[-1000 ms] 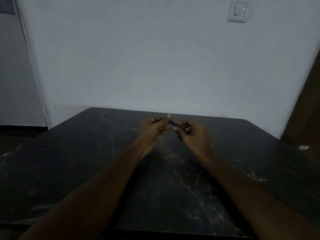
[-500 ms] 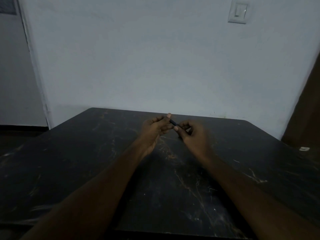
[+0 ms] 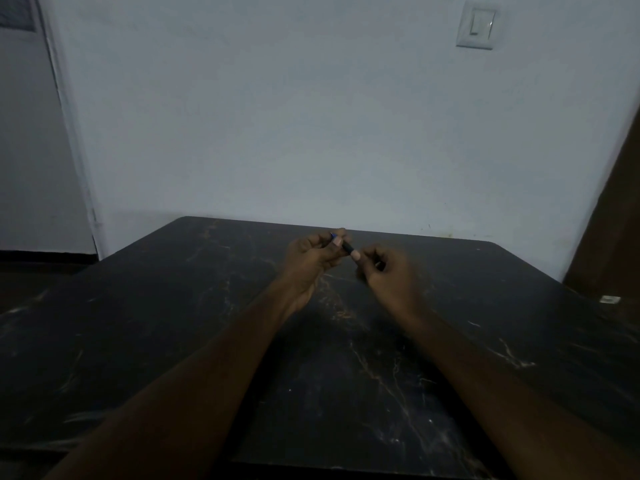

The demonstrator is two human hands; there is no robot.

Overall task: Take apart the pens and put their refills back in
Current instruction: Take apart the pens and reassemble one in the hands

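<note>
We hold 1 short, dark, slim pen (image 3: 346, 247) in the air between both hands, above the far middle of the black, marble-patterned surface (image 3: 173, 323) with its pale and rust-coloured veins. The pen lies tilted, its far-left end higher and showing a small blue tip past our fingers, its near-right end lower.

Our left hand (image 3: 310, 259) has a narrow grip: thumb and fingertips pinch the pen's far-left part, the other fingers curled in beneath it. Our right hand (image 3: 389, 277) is somewhat blurred; its fingers are curled inward and its thumb tip meets the pen's near-right end, so this grip is narrow too and closes on that end. How much of the pen runs on inside the right hand we cannot tell. Both forearms reach in from the near edge, and neither hand touches the surface.

A small white object (image 3: 610, 300) lies at the right edge of the surface, well apart from the hands. Behind stands a plain pale wall (image 3: 311, 116) with 1 white light switch (image 3: 477, 26) at the upper right.
</note>
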